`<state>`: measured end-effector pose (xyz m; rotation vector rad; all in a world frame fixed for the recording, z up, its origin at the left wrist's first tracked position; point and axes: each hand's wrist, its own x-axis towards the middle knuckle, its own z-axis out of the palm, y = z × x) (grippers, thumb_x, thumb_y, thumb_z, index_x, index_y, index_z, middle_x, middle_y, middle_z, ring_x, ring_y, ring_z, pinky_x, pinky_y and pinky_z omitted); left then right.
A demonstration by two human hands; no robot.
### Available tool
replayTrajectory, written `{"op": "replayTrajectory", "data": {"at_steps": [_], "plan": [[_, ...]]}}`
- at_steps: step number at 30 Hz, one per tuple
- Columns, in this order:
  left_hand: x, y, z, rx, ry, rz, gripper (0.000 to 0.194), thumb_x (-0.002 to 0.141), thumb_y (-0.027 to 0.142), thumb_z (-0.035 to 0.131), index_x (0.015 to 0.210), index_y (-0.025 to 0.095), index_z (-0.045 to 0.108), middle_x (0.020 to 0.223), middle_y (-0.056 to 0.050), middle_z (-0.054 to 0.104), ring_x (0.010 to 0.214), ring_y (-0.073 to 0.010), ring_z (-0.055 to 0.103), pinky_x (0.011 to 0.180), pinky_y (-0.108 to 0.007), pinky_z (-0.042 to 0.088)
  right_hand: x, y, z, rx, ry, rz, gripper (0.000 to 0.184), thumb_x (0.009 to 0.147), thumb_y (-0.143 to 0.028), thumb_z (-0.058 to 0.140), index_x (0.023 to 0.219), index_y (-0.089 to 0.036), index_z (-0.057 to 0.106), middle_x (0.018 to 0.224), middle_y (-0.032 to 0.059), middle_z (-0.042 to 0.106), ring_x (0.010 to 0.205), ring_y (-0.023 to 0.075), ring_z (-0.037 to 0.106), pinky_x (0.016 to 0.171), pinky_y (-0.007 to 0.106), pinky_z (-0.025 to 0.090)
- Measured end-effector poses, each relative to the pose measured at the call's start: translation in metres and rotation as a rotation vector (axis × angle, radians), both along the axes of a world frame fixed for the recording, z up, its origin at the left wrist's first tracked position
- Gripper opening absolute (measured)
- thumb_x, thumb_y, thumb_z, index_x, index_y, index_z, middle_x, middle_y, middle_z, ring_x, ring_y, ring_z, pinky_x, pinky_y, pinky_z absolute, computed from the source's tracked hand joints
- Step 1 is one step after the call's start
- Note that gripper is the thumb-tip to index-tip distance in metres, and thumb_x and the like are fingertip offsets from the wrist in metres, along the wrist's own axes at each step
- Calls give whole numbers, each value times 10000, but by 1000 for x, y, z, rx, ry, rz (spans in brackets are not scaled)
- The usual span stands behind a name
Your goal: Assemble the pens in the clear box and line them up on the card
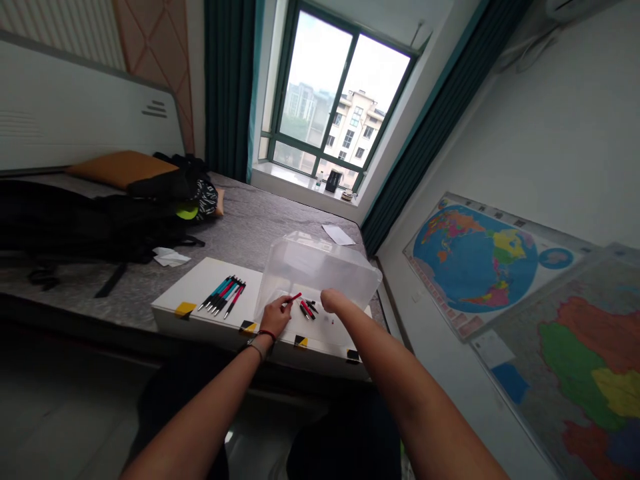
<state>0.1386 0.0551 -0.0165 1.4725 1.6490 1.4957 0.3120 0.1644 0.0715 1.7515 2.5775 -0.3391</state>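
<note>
My left hand [277,316] pinches a red pen [294,299] at the front of a clear plastic bin [320,270] that rests on a white board [200,283]. A few more red and black pens [307,309] lie inside the bin by the hand. My right hand [334,301] reaches into the bin just right of those pens; its fingers are hidden from me. A row of several teal, red and black pens [223,296] lies on the board to the left of the bin.
The board lies on a grey bed with a black backpack [100,220], an orange pillow [117,168] and paper scraps [170,257]. A window [335,107] is behind. Maps [480,263] cover the wall at right.
</note>
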Motion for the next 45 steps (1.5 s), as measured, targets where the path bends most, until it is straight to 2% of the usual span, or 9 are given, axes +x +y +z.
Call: {"op": "replayTrajectory", "data": {"at_steps": [3,6,11,18,26,31,34,40,45], "plan": [[-2,2,-2,35,-13,11,260,842,350,527,1014,215,667,847,-24,701,557,-127,623,645,-277,533,6,2,-5,-37,-83,26,189,508,-70,813,628,-162,700,741,118,715,805,253,679,699,294,514],[-3,2,-2,62,-29,1,272,846,360,526,1027,221,675,947,-40,686,566,-115,607,614,-273,542,7,2,-5,-37,-96,76,169,580,-78,792,686,-187,718,820,106,721,863,251,666,730,293,496],[-2,-1,1,75,-13,6,279,846,366,538,1029,220,690,930,-45,680,577,-118,596,602,-268,541,4,-5,-10,-4,-80,253,230,735,-101,680,902,-251,731,932,61,716,907,207,642,763,257,448],[-3,-2,2,81,23,4,278,848,364,536,1028,216,690,882,-37,692,575,-123,596,643,-272,529,1,-8,-20,63,-147,355,181,809,-157,593,914,-214,729,960,97,705,892,213,643,739,252,430],[-2,-2,2,75,92,43,264,839,322,530,1020,217,692,872,-39,688,626,-138,586,699,-287,522,2,-12,-26,38,-217,287,212,851,-233,551,956,-134,707,1017,170,699,886,240,660,745,277,450],[0,-1,1,128,141,56,236,837,282,527,984,206,695,857,-43,682,631,-140,579,703,-289,505,6,-17,-26,48,-170,230,210,821,-182,567,979,-103,680,1033,186,691,930,240,648,760,264,442],[0,0,0,132,163,62,229,833,282,532,969,198,696,832,-46,680,627,-144,579,698,-293,502,8,-20,-21,79,-53,146,158,811,-152,555,902,-104,675,955,169,704,894,223,646,736,254,439],[1,0,0,123,183,74,226,829,276,531,967,201,693,826,-40,679,614,-141,574,692,-287,499,9,-28,-16,74,448,-87,165,820,-194,513,916,-160,643,776,31,700,660,128,626,628,215,448],[4,2,0,89,215,109,231,824,261,525,967,195,694,835,-55,691,661,-165,604,716,-294,500,7,-33,-23,88,431,-224,148,773,-147,521,838,-160,654,787,53,691,703,150,622,660,236,449]]}}
